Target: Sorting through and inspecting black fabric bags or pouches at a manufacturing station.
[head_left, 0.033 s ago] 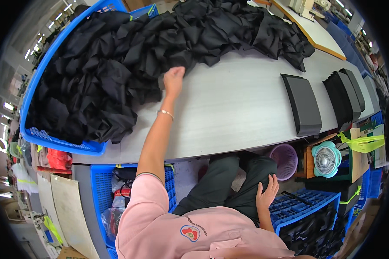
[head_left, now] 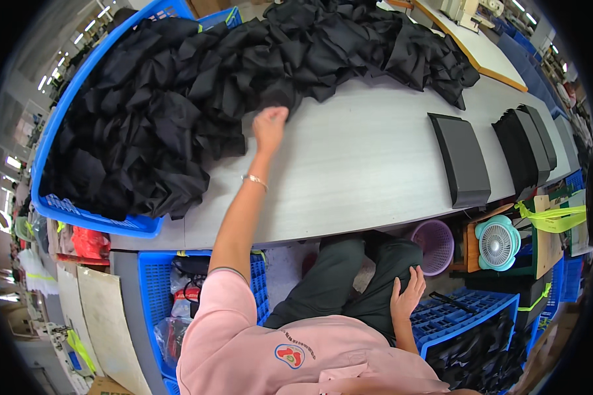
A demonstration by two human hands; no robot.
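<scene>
My left hand (head_left: 270, 126) reaches over the table to the near edge of a heap of black fabric pieces (head_left: 230, 79). Its fingers are closed in a pinch on the edge of one black fabric piece (head_left: 284, 99); the fingertips partly hide the grip. The heap spills from a large blue basket (head_left: 102, 220) across the back of the table. My right hand (head_left: 408, 289) lies open on my right thigh, fingers a little apart, holding nothing.
On the grey table (head_left: 349, 164), a flat stack of black pieces (head_left: 464, 158) lies at right, with more stacks (head_left: 526, 145) beyond it. Below are a purple basket (head_left: 435, 247), a turquoise fan (head_left: 498, 242) and blue crates (head_left: 471, 309). A sewing machine (head_left: 466, 12) stands at the far right.
My left hand has moved slightly toward me and to the right, with the fabric edge by its fingertips shifting a little. My right hand stays on the thigh.
</scene>
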